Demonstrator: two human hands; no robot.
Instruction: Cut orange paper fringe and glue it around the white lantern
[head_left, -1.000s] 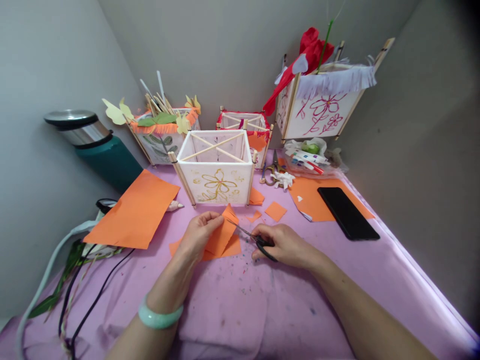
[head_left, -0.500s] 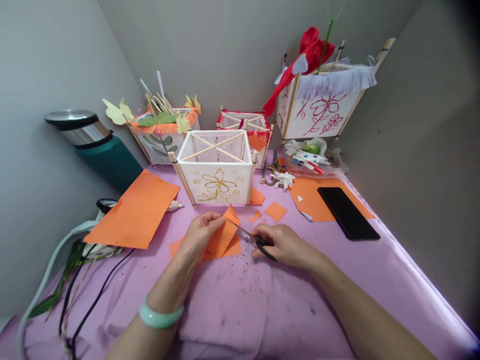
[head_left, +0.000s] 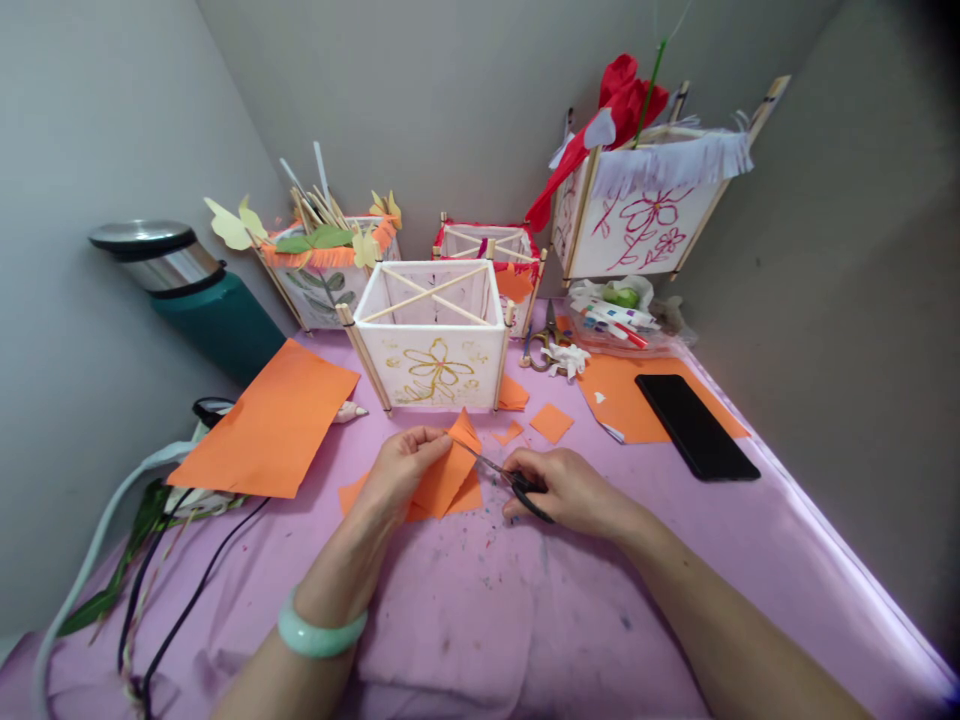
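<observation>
Orange paper (head_left: 446,482) lies before the yellow-flowered lantern (head_left: 439,370), pinched by the left hand (head_left: 401,465); the right hand (head_left: 566,490) grips black-handled scissors (head_left: 519,482), blade tips perhaps touching the edge. If the paper slipped, they could nick the left thumb. Counted: 4 lanterns, 2 pairs of scissors, 1 phone (head_left: 697,425), 1 bottle (head_left: 217,315).

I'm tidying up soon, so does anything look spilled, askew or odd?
Dark smudges and coloured specks mar the lilac cloth near the right hand; stains or scraps, I can't tell. The teal bottle at far left looks tilted, though lens distortion may cause that. Nothing looks broken.
</observation>
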